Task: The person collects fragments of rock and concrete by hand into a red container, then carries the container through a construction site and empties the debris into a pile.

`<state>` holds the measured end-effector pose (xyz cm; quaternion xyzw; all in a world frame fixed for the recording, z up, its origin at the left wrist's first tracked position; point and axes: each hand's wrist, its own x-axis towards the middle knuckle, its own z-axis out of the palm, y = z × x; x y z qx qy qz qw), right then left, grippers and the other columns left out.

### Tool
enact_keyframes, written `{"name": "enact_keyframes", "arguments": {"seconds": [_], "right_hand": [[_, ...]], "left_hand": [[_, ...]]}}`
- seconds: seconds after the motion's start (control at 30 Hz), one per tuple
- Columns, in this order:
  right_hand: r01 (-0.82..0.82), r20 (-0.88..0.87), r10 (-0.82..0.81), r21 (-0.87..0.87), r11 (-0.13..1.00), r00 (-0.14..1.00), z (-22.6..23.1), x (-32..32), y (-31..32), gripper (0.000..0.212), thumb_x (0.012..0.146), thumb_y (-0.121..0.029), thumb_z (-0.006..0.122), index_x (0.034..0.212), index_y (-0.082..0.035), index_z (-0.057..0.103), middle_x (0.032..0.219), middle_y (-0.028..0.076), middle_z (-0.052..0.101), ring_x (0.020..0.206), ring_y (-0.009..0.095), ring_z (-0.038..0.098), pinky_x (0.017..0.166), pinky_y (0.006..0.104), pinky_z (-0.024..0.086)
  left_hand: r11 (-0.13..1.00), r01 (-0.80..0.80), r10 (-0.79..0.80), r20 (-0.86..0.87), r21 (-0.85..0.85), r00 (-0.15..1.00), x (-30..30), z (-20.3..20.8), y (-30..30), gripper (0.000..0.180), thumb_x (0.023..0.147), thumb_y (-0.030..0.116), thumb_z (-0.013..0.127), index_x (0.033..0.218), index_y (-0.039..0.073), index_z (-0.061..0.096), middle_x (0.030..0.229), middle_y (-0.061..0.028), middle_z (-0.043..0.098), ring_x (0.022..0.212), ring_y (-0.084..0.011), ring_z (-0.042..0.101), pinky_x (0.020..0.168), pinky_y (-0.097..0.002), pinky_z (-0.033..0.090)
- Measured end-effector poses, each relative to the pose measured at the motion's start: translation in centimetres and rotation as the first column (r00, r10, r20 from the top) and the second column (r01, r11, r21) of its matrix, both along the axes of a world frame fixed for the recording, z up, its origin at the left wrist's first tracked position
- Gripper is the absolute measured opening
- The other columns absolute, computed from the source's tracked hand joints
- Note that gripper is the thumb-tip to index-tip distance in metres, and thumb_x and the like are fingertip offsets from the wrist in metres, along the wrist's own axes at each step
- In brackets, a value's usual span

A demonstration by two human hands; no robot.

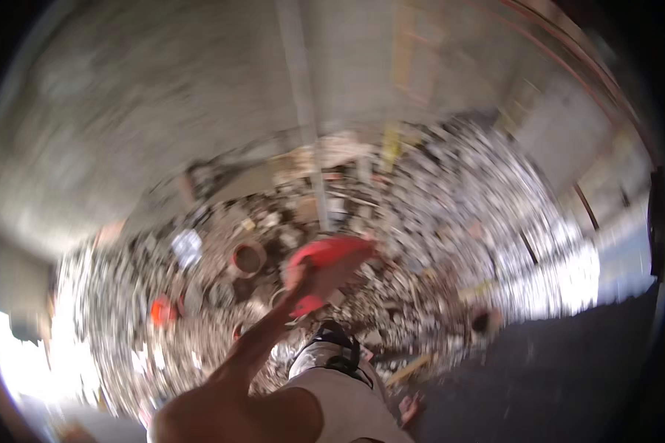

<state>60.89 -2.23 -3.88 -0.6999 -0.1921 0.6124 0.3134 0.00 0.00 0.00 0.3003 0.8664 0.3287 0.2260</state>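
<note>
My left arm reaches from the lower left to the middle of the head view, its outline smeared by motion. My left hand [301, 276] is closed on the edge of a red pan or basin [340, 252]. This thing is curved and shallow, tilted on its side, with a duller pinkish face toward the lower right; blur hides its exact kind. It hangs above the rubble in front of my foot [334, 334]. Low at the right side of my body shows what appears to be my right hand [411, 407], too blurred to tell its fingers.
Broken stones and rubble [451, 214] cover the ground. A round reddish-brown container [247, 260], an orange-red object [162, 311] and a whitish bundle [187, 247] lie to the left. Upright stand a grey pole [301, 96] and a yellow post [393, 136] before a grey wall [162, 96].
</note>
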Motion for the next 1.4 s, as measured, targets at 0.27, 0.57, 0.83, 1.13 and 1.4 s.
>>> {"name": "enact_keyframes", "arguments": {"seconds": [0.27,0.57,0.83,1.13,1.4], "right_hand": [[0.763,-0.037,-0.771,0.183,0.62,0.635,1.7,19.8,5.6,0.011,0.1,-0.02,0.05,0.101,-0.009,0.05,0.09,0.006,0.053,0.071,0.017,0.053,0.057,0.0344,0.043],[0.983,-0.281,-0.95,0.082,-0.166,-0.137,6.2,23.6,0.1,0.053,0.097,-0.02,0.055,0.142,-0.003,0.032,0.144,0.023,0.04,0.123,0.038,0.049,0.096,0.0495,0.047],[0.938,-0.3,-0.909,0.097,-0.332,-0.29,4.1,31.3,6.5,0.062,0.095,-0.022,0.059,0.146,-0.005,0.029,0.151,0.022,0.032,0.132,0.04,0.042,0.104,0.0485,0.043],[0.185,-0.237,-0.219,0.16,-0.97,-0.946,-6.4,49.2,15.4,0.09,0.095,-0.069,0.028,0.144,0.006,0.032,0.148,0.021,0.041,0.133,0.041,0.043,0.112,0.0538,0.032],[0.403,0.305,-0.356,0.105,-0.909,-0.883,-6.7,52.4,24.5,0.059,0.097,-0.046,0.048,0.133,0.001,0.045,0.121,0.022,0.059,0.12,0.04,0.052,0.105,0.0558,0.037]], "left_hand": [[0.915,0.403,-0.391,-0.229,0.004,0.891,9.6,-3.6,10.0,0.028,0.08,0.016,0.063,0.103,0.001,0.057,0.102,-0.018,0.061,0.094,-0.0323,0.058,0.083,-0.044,0.047],[0.373,0.867,-0.682,-0.536,0.329,0.497,31.1,2.8,29.7,0.041,0.075,0.017,0.08,0.105,0.002,0.057,0.108,-0.0195,0.056,0.107,-0.0384,0.054,0.093,-0.048,0.044],[0.203,0.798,-0.883,-0.246,0.568,0.4,57.1,12.3,42.5,0.039,0.072,-0.001,0.065,0.111,-0.002,0.058,0.128,-0.0202,0.054,0.122,-0.0375,0.051,0.101,-0.0432,0.042],[0.438,0.65,-0.864,0.09,0.622,0.496,86.3,4.3,59.0,0.024,0.071,0.002,0.074,0.072,0.002,0.05,0.106,-0.0206,0.062,0.107,-0.0341,0.06,0.091,-0.0429,0.045],[0.477,0.716,-0.714,-0.251,0.51,0.654,102.3,4.4,78.0,0.029,0.067,0.009,0.081,0.08,-0.001,0.056,0.107,-0.023,0.056,0.107,-0.0403,0.052,0.095,-0.0464,0.041]]}}
